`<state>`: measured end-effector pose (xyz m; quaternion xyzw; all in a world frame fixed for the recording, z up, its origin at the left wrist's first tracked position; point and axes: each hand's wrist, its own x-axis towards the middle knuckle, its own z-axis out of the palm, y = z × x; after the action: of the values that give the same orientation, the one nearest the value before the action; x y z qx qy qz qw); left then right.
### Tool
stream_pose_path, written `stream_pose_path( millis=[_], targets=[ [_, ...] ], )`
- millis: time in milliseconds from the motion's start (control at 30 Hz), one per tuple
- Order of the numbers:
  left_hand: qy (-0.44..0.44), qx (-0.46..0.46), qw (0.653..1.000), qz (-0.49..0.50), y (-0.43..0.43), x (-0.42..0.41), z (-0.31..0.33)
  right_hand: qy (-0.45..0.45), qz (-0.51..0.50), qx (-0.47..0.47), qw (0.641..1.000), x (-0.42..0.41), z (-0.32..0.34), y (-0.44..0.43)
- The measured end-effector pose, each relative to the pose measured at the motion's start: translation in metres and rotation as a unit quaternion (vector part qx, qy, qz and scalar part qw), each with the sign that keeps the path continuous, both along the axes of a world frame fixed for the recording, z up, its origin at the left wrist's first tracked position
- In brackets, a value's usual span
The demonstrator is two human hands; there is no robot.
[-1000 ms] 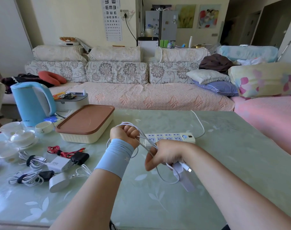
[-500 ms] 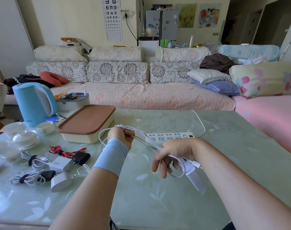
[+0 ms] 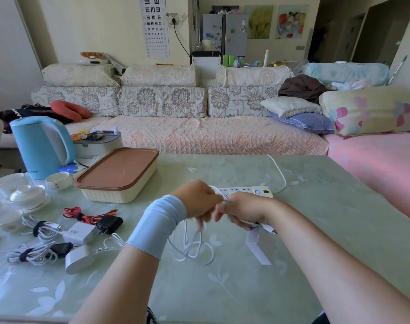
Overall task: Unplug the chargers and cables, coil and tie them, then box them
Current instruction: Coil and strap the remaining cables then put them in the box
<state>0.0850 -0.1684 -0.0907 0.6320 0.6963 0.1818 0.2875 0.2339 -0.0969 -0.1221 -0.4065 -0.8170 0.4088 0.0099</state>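
Cable: thin white cable (image 3: 195, 250) hung in loose loops under the hands, low over the green glass table (image 3: 222, 288).
Left hand: left hand (image 3: 197, 202) had its fingers curled round the top of the loops.
Right hand: right hand (image 3: 243, 210), close beside the left, gripped the cable's end and a flat white strap (image 3: 257, 250).
Change: hands had been apart with the cable stretched between them; then they came together, so tying looked next.
Behind: white power strip (image 3: 248, 191); cream box with a brown lid (image 3: 119, 176), shut.

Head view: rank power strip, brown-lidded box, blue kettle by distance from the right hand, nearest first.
1. power strip: just behind the right hand, on the table.
2. brown-lidded box: to the left, mid-table.
3. blue kettle: far left, beyond the box.
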Motion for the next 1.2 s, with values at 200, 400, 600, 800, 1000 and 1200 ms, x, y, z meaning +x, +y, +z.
stream_pose_path(
  millis=[200,400,600,800,1000,1200],
  targets=[
    [0.003,0.290,0.957,-0.024,0.002,-0.018,0.005,0.000,0.045,-0.002,0.999,0.002,0.002,-0.003],
    [-0.014,0.064,0.997,-0.030,0.011,-0.025,-0.031,0.093,0.013,0.018,0.995,0.003,0.001,0.003],
    [-0.075,0.035,0.995,0.049,0.009,-0.026,-0.024,0.132,0.031,-0.131,0.982,0.015,0.005,0.019],
    [-0.114,0.028,0.992,0.052,0.011,-0.028,-0.025,0.021,0.085,-0.158,0.984,0.019,0.003,0.012],
    [-0.224,0.004,0.974,0.026,0.008,-0.033,-0.026,0.040,0.109,-0.172,0.978,0.017,0.001,0.010],
    [-0.202,0.091,0.971,0.086,0.015,-0.040,-0.031,0.126,0.046,-0.134,0.982,0.008,-0.002,0.011]
  ],
)
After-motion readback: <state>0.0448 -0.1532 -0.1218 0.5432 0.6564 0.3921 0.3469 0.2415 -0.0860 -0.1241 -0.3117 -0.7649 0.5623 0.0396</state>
